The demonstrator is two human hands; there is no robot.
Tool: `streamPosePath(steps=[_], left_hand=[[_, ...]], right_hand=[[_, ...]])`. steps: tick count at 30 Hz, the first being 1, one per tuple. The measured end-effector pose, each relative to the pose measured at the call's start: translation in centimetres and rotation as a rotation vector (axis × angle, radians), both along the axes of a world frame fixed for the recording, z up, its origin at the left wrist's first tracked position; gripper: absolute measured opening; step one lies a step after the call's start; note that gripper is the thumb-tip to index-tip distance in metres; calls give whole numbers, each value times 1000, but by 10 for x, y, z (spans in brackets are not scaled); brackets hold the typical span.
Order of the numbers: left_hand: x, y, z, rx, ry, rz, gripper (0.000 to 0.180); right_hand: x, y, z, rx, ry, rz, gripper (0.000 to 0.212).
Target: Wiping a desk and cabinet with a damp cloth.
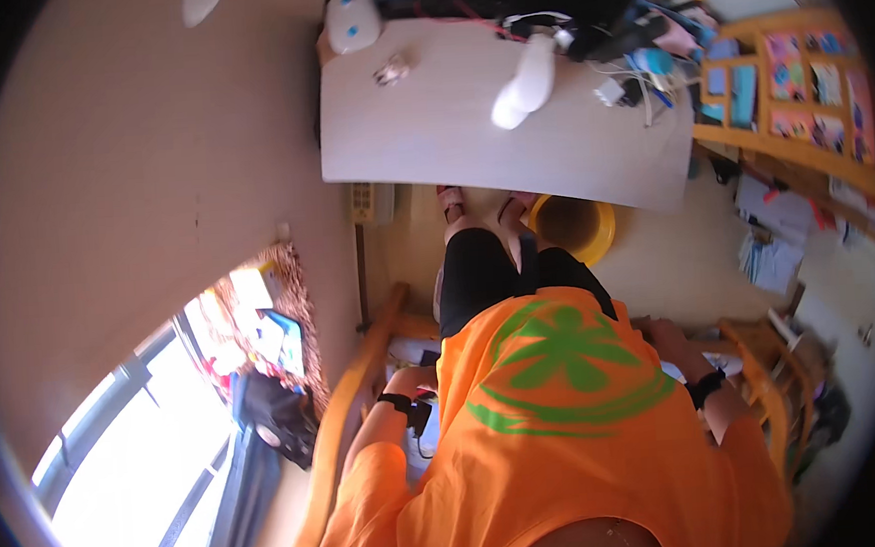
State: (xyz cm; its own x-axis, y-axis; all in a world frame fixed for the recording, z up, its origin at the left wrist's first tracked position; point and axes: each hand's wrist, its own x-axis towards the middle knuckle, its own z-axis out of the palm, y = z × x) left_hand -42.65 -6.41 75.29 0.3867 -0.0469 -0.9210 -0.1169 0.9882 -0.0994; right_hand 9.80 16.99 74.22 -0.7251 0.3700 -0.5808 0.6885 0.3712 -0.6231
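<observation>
My left hand [420, 377] is down beside my hip, near the curved wooden bed rail [341, 420]. Most of it disappears behind my orange shirt [568, 446], so its fingers are hidden. On the other side, my right hand [665, 337] is low next to my black shorts [478, 276], close to the wooden slats [764, 374]. Its fingers are too dim and small to make out. Each wrist wears a black band, and a small dark device hangs by the left one. Whether either hand holds anything does not show.
Ahead stands a white table [408, 125] bearing a white container [352, 20], a blurred white lamp-like object [526, 88] and tangled cables [636, 86]. A yellow basin [604, 235] sits on the floor beside my feet. At right is a wooden rack [740, 135]; at left, a bright window [140, 492].
</observation>
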Motion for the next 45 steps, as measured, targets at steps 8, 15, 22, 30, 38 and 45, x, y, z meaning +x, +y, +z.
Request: streamPosePath(steps=[8, 15, 22, 30, 38, 45], left_hand=[[22, -23, -12, -209, -260, 301, 41], [40, -21, -17, 3, -120, 273, 40], [34, -121, -110, 695, 565, 197, 29], [-135, -11, -56, 814, 713, 1048, 24], [-162, -110, -36, 263, 572, 544, 36], [-158, -186, 92, -438, -202, 97, 22]], right_hand=[[-33, 51, 44, -326, -456, -144, 70], [-88, 67, 48, -269, -550, -153, 69], [-152, 69, 45, -205, -312, -238, 65], [-176, 32, 24, -312, -190, -333, 37], [-157, 15, 19, -377, -402, -48, 32], [-128, -20, 65, -644, -418, -75, 32]])
